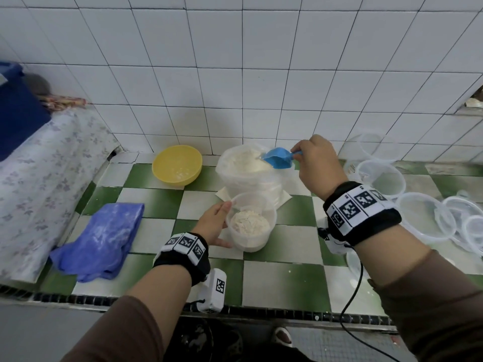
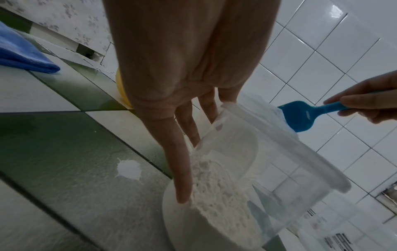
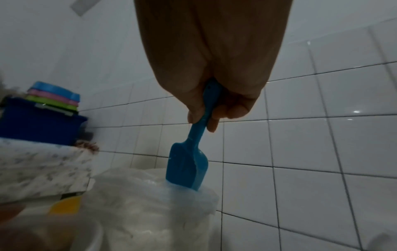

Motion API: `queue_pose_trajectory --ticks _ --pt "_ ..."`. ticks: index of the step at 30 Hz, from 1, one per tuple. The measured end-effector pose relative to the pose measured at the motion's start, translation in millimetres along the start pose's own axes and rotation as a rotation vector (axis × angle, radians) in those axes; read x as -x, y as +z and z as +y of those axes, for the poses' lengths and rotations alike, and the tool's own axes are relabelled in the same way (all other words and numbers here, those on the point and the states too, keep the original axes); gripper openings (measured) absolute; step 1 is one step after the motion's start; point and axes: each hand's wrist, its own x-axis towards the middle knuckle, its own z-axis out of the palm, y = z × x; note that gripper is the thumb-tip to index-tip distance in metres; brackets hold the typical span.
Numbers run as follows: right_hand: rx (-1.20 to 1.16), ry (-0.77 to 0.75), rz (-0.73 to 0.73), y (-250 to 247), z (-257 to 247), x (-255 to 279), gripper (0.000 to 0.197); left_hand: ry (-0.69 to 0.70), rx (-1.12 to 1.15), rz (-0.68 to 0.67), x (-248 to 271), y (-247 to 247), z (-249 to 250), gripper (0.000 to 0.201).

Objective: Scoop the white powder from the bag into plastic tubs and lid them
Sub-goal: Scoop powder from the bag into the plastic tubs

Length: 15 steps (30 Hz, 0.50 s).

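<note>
A clear plastic tub (image 1: pixel 261 202), partly filled with white powder (image 1: pixel 249 222), stands on the green-and-white tiled counter (image 1: pixel 277 280). My left hand (image 1: pixel 215 223) holds the tub's left side, fingers and thumb spread round its wall (image 2: pixel 279 169). Behind the tub sits the open plastic bag (image 1: pixel 248 178) of powder. My right hand (image 1: pixel 315 163) grips the handle of a blue scoop (image 1: pixel 278 158). The scoop's (image 3: pixel 187 166) front edge dips into the top of the bag (image 3: pixel 150 203). How much powder the scoop holds is hidden.
A yellow bowl (image 1: pixel 177 164) stands left of the bag by the wall. A blue cloth (image 1: pixel 102 239) dusted with powder lies front left. Several empty clear tubs (image 1: pixel 386 178) and lids (image 1: pixel 465 226) crowd the right side. A powder spill (image 2: pixel 128 169) marks the counter.
</note>
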Motion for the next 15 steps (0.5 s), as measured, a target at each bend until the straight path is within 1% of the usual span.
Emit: queue_pose_trajectory --ticks 4,6,7,10,15 --pt "0.182 -0.085 -0.055 6.3 -13.0 -2.2 0.025 -0.016 0.013 -0.015 -0.3 -0.3 1.1 0.045" --pt "0.247 -0.081 -0.099 10.3 -16.3 -3.5 0.029 -0.024 0.019 -0.021 -0.5 -0.4 1.2 0.045" --pt "0.264 -0.075 -0.143 12.3 -16.4 -3.4 0.033 -0.028 0.019 -0.024 -0.3 -0.6 1.3 0.045" --pt "0.245 -0.034 -0.229 14.0 -15.7 -5.9 0.035 -0.032 0.023 -0.028 -1.6 -1.4 0.7 0.047" --pt "0.140 0.012 -0.292 13.0 -13.1 -17.5 0.035 -0.030 0.021 -0.032 -3.0 -1.5 0.2 0.050"
